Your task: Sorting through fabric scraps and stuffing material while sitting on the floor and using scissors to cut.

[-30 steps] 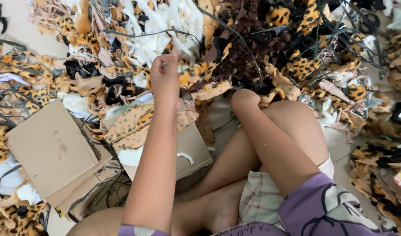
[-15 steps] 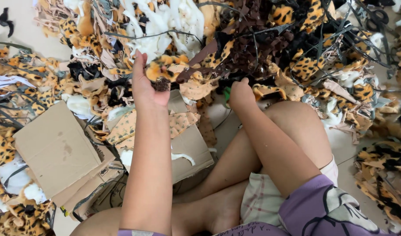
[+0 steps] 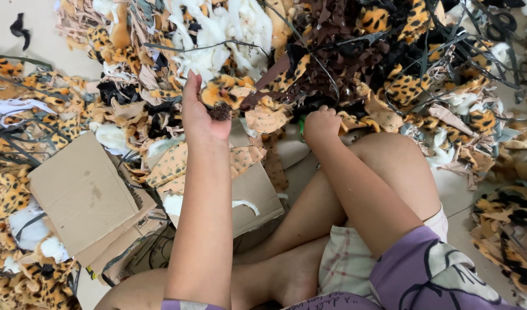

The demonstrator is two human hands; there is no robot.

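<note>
- Person sits on the floor (image 3: 34, 23), legs folded, purple sleeves at the bottom edge, checked shorts (image 3: 349, 264) btwn the knees.
- Flat cardboard sheets (image 3: 82, 192) lie on the person's left, by the left forearm; a cardboard box flap (image 3: 255, 192) sits just behind that arm, w/ white fluff on its edge.
- Left hand (image 3: 200, 115) raised over the scrap heap, palm toward the right; fingers curled around a leopard-print fabric scrap (image 3: 226, 92), thumb side pressing a dark fuzzy end of it. Scrap is held off the pile, just above the box flap.
- Right hand (image 3: 322, 123) rests above the right knee at the pile's near edge, fingers closed into a loose fist; something green (image 3: 302, 123) shows beside it, but can't tell if it's gripped.
- Beyond both hands: big heap of fabric offcuts (image 3: 389, 69), leopard-print, brown, black, mixed w/ thin dark strips.
- White stuffing (image 3: 234, 28) clumps at the heap's far top, centre-left.
- More leopard scraps spread far left & far right over the floor.
</note>
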